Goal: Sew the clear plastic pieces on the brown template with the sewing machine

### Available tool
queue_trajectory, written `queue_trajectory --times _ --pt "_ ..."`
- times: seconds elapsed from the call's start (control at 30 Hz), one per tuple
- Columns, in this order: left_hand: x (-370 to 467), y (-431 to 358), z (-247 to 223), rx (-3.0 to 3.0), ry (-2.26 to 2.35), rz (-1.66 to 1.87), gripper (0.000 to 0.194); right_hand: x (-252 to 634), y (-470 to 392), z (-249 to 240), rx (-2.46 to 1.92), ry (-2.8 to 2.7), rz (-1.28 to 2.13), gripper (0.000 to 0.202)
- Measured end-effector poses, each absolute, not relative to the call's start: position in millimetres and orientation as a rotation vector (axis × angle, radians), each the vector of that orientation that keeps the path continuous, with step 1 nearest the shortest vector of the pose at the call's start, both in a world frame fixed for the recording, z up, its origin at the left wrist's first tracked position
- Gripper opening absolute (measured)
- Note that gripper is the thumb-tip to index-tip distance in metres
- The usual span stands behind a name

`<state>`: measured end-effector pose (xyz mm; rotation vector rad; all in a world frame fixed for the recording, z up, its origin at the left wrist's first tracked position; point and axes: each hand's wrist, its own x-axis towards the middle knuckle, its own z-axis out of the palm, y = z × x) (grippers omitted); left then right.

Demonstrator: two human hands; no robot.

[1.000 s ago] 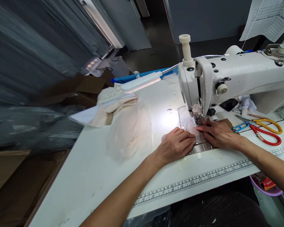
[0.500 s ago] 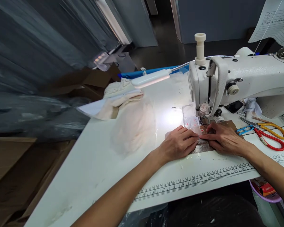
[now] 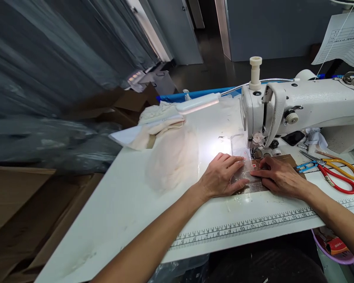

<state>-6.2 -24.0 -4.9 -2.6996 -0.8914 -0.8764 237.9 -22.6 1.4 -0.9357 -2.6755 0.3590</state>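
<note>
Right of the middle of the frame, the left hand (image 3: 222,175) lies spread and flat, fingers pressing the left side of a thin fabric piece (image 3: 244,167) on the counter (image 3: 129,204). The fabric sits between the hands, just below the needle of the sewing machine (image 3: 321,100), and looks sheer and whitish with small reddish spots; at its right edge the right hand (image 3: 279,177) rests with bent fingers, its fingertips touching down, though whether they pinch it I cannot tell.

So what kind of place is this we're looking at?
Likely a sewing workroom: there's a sewing machine over the table, a measuring scale printed along the table's front edge, and scissors lying beside the right hand.
</note>
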Motion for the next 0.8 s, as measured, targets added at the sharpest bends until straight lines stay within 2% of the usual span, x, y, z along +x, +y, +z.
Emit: queue_trajectory --times 0.43,0.8 --pt "-6.6 -23.4 -10.9 -2.753 -0.911 -0.898 0.029 238.3 -23.0 -0.2 -0.881 -2.640 0.340 0.039" --pt "-7.1 -23.6 -8.8 -2.708 -0.991 -0.566 0.057 239.7 -22.0 -3.2 -0.848 -2.622 0.299 0.038"
